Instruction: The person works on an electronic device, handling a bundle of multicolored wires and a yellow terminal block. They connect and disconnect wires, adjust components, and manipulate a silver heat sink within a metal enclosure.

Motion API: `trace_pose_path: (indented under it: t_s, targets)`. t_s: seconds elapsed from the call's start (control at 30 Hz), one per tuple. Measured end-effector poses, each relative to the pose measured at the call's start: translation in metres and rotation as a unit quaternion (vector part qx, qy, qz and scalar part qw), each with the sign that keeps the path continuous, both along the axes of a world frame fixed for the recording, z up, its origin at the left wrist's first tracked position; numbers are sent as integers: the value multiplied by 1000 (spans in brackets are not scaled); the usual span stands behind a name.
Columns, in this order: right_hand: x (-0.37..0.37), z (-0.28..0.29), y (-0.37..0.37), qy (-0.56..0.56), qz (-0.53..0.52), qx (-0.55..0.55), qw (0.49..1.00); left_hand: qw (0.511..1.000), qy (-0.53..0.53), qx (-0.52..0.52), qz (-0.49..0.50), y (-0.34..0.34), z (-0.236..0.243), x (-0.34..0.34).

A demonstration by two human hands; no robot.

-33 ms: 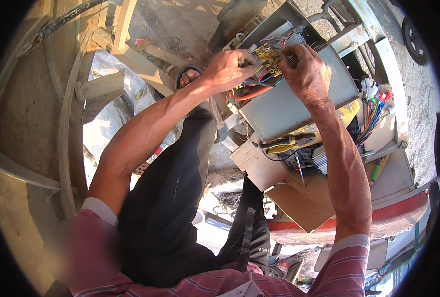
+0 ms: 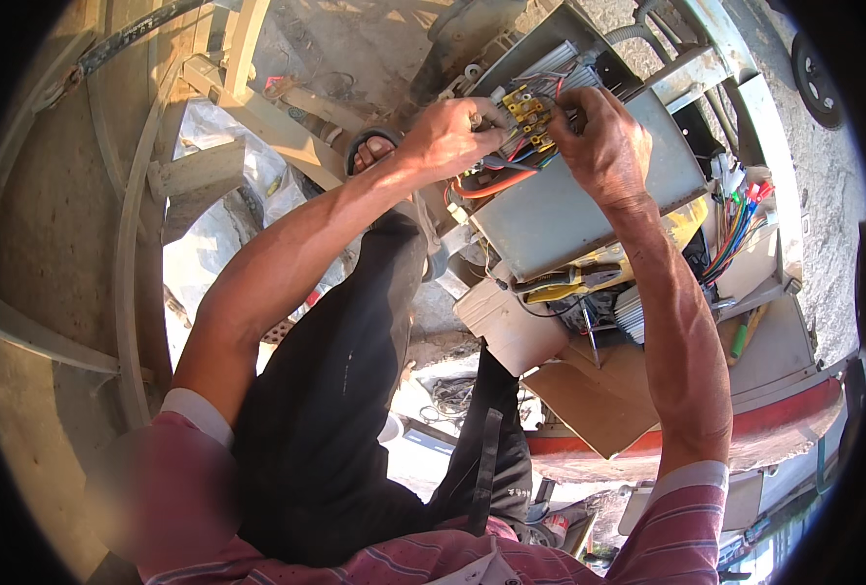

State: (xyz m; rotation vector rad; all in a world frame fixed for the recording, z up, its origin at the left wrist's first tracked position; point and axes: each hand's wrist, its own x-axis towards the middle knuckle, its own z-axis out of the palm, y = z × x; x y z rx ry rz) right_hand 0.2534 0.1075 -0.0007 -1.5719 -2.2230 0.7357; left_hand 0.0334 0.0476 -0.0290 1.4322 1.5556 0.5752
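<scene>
The left hand (image 2: 452, 135) is hovering at the left side of a cluster of yellow terminal connectors (image 2: 525, 105), its fingers curling in with a narrow gap; whether they are gripping a wire, one cannot tell. The right hand (image 2: 603, 146) is hanging just to the right of the same cluster, thumb and fingers bunching close together, and what they are holding is hidden. The terminal connectors are sitting between both hands, beside a finned metal unit (image 2: 581, 74) in an open dark box. An orange cable (image 2: 496, 186) is curving below them, toward the edge of a grey metal panel (image 2: 540, 227) that is lying under the right wrist. Nearer the person, yellow-handled pliers (image 2: 577, 282) are lying beyond a thin screwdriver (image 2: 590, 327), and pieces of cardboard (image 2: 589, 405) are spreading below. On the right, a bundle of coloured wires (image 2: 735, 239) is trailing down from its red and white connectors.
</scene>
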Motion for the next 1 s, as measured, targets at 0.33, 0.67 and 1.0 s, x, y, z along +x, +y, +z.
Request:
trace_pose_path:
  t_s: [0.33,0.67,1.0]
  targets:
    - [0,2,-1,8,-4,-28,1000,996,62,-55,-31,10,-7,6]
    - [1,0,-1,10,-1,1,1000,999,29,-28,-6,5,-12,8]
    - [3,0,-1,21,3,-4,1000,990,49,-135,-2,18,-4,16]
